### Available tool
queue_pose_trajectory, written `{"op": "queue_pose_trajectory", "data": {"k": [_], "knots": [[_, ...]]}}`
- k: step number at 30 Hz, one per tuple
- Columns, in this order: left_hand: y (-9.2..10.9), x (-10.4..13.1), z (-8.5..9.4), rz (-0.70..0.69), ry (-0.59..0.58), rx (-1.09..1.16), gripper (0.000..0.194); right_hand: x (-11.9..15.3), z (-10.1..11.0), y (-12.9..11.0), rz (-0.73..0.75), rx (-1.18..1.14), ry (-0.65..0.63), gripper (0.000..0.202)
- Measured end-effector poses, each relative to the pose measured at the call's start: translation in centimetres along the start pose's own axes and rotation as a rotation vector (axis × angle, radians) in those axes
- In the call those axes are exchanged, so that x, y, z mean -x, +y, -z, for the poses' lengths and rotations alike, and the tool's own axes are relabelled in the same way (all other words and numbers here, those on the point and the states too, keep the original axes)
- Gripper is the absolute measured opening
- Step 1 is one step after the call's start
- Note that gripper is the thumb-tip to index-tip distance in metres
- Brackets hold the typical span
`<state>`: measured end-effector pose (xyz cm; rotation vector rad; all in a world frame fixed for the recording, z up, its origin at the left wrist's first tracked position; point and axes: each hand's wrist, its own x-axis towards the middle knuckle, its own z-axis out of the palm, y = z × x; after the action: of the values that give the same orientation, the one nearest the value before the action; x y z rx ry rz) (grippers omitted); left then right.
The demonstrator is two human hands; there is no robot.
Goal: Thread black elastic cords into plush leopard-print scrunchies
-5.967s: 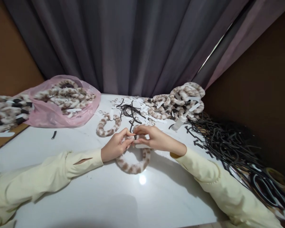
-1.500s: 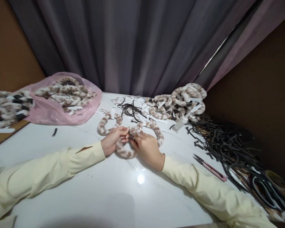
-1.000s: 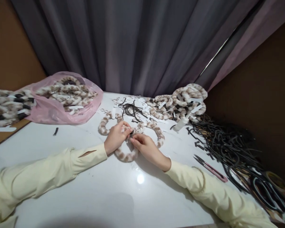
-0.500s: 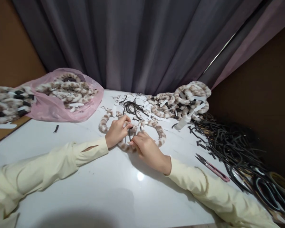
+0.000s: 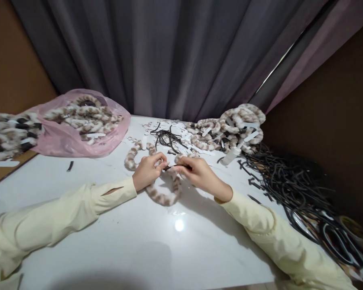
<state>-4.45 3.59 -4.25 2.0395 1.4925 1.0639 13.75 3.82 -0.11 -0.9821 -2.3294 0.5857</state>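
My left hand [image 5: 148, 171] is closed in a pinch on one end of a short black cord [image 5: 170, 166]. Closed on the other end is my right hand [image 5: 203, 177], fingers pressed together. The cord is pulled roughly level between the two hands. Just below them hangs or lies a fluffy brown-and-white ring [image 5: 162, 198], its upper part hidden near my fingers; I cannot tell how it joins the cord. A second furry loop [image 5: 131, 158] with a white tag [image 5: 144, 142] lies left of my left hand, partly covered by it.
A pink bag [image 5: 78, 150] of fluffy rings stands back left. More rings [image 5: 242, 119] are heaped back right, beside a small white bottle [image 5: 230, 155]. Black cords [image 5: 169, 139] lie behind my hands, with a large tangle [image 5: 284, 181] at right. Snips [image 5: 254, 199] are mostly under my sleeve.
My right hand has moved right and up, turning the black cord from upright to level. The furry ring has shifted below the hands. My right sleeve now covers most of the snips.
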Motion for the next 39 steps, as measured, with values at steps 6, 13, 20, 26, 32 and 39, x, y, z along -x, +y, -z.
{"op": "queue_pose_trajectory", "data": {"k": [6, 13, 20, 26, 32, 39], "knots": [[1.1, 0.9, 0.0, 0.032, -0.078, 0.202, 0.018, -1.1, -0.4, 2.8, -0.193, -0.124, 0.086, 0.041], [2.3, 1.7, 0.3, 0.043, -0.108, 0.272, 0.013, -1.2, -1.0, 3.7, -0.2, -0.188, 0.007, 0.041], [2.3, 2.0, -0.3, 0.097, -0.135, 0.293, 0.015, -1.4, -1.5, 4.1, -0.179, -0.081, -0.032, 0.042], [1.9, 1.9, -0.8, 0.156, -0.147, 0.385, 0.018, -0.7, -2.1, 3.0, -0.014, 0.189, 0.221, 0.022], [1.2, 0.9, -0.7, 0.36, 0.003, 0.695, 0.029, 1.6, -2.1, -0.5, 0.102, 0.237, 0.277, 0.025], [3.4, 1.0, 0.9, 0.585, 0.012, 1.046, 0.018, 2.6, -2.8, -2.4, -0.137, 0.339, -0.004, 0.029]]}}
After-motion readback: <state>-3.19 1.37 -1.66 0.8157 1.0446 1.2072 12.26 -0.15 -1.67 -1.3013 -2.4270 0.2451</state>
